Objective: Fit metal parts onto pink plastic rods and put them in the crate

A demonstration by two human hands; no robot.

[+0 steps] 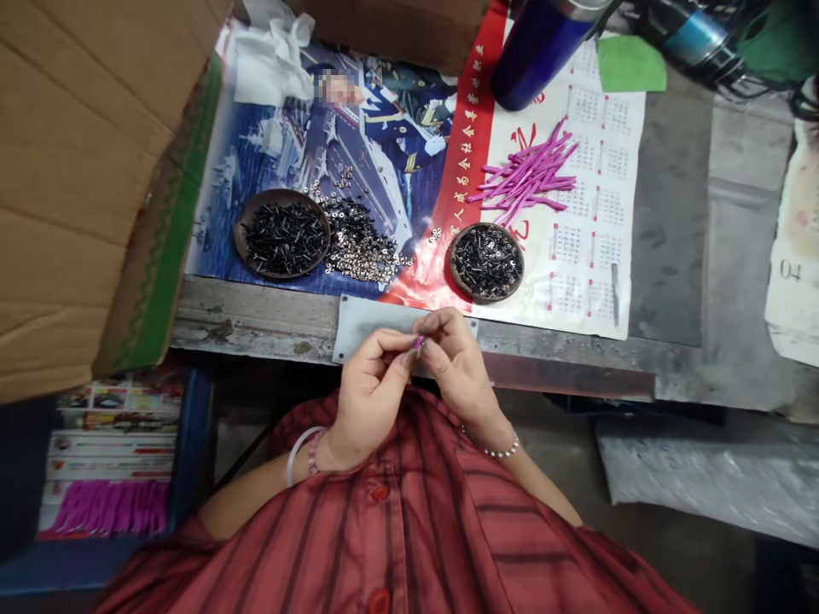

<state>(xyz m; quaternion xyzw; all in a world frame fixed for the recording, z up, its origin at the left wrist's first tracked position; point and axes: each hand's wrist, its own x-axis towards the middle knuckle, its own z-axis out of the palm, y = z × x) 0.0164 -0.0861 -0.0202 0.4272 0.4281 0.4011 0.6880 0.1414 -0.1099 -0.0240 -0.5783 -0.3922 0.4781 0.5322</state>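
Grip: left hand point(371, 392) and right hand point(461, 371) together pinch a purple piece point(418, 342) | Place: near edge of the worktop point(742, 247); left bowl point(239, 230) and right bowl point(496, 298) lie beyond | Risk: a loosened pinch could drop so tiny a piece onto the shirt point(415, 529)

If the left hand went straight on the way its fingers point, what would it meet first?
Most likely the right hand: its fingertips lie just ahead of the left hand, at the purple piece. Whether they already touch is unclear.
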